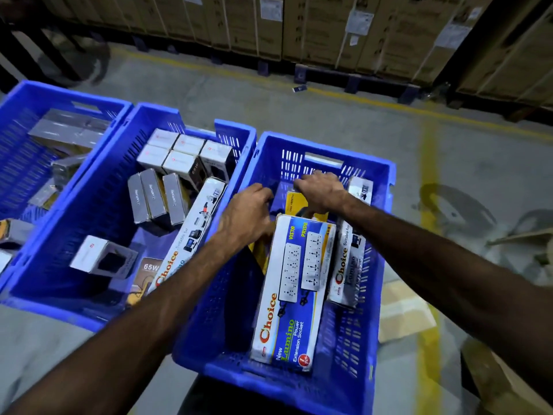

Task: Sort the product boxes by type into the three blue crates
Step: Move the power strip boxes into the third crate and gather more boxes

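Both forearms over right crate (371, 295), left hand (250, 214) and right hand (321, 191) curled on yellow box (294, 202).

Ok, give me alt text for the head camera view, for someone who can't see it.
Both hands, left hand and right hand, reach into the right blue crate over a Choice extension socket box. The middle blue crate holds small white boxes; the left blue crate holds silver ones.

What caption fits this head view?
Both hands reach into the right blue plastic crate, at the long Choice extension-socket box.
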Demonstrator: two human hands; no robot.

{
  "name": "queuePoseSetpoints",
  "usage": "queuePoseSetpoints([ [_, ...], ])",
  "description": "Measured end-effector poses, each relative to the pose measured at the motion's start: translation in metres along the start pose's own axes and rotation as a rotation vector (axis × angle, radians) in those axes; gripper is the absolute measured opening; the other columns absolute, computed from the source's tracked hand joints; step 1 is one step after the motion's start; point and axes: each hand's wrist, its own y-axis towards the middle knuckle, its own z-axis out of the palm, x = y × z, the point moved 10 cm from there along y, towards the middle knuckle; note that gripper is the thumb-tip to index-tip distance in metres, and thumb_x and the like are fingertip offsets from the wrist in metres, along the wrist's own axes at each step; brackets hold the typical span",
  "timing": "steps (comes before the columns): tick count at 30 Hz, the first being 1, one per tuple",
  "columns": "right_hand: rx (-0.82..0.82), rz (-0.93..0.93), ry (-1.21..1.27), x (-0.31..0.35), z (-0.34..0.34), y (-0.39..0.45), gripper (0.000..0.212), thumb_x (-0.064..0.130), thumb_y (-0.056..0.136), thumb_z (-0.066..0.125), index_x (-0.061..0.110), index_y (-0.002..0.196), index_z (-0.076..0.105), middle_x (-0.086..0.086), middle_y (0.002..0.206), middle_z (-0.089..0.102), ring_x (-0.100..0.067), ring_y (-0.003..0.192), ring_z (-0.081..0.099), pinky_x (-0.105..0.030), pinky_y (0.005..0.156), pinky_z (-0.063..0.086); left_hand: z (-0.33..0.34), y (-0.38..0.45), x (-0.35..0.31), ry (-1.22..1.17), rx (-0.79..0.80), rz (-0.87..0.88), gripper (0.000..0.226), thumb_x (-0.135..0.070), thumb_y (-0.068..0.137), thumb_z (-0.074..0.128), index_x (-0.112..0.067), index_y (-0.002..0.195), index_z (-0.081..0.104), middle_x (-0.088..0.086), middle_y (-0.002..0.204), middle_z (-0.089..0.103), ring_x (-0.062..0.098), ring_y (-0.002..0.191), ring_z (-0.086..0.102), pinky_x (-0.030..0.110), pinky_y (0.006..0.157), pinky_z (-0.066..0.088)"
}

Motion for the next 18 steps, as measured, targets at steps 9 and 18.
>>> queuePoseSetpoints([
  [9,-0.326,0.124,0.176,-0.013,-0.025,-0.091,0.057,0.079,0.086,0.056,0.028,0.112,0.050,0.005,0.106,0.059,-0.020,0.086,0.049,-0.036,0.074,0.040,0.099,0.024,0.019,0.283,0.713,-0.130,0.037,-0.027,0.091,0.071,-0.014,0.125,0.063,0.018,0.130,0.067,0.040,0.115,0.067,0.045,0.095,0.058],
  [18,-0.351,0.196,0.320,-0.027,-0.044,-0.134,0.059,0.078,0.079,0.068,0.032,0.109,0.048,0.006,0.117,0.061,-0.025,0.109,0.061,-0.036,0.079,0.034,0.157,-0.020,0.051,0.183,0.811,-0.205,0.101,-0.039,0.070,0.087,-0.022,0.153,0.031,0.021,0.137,0.046,0.046,0.125,0.056,0.051,0.106,0.050],
])
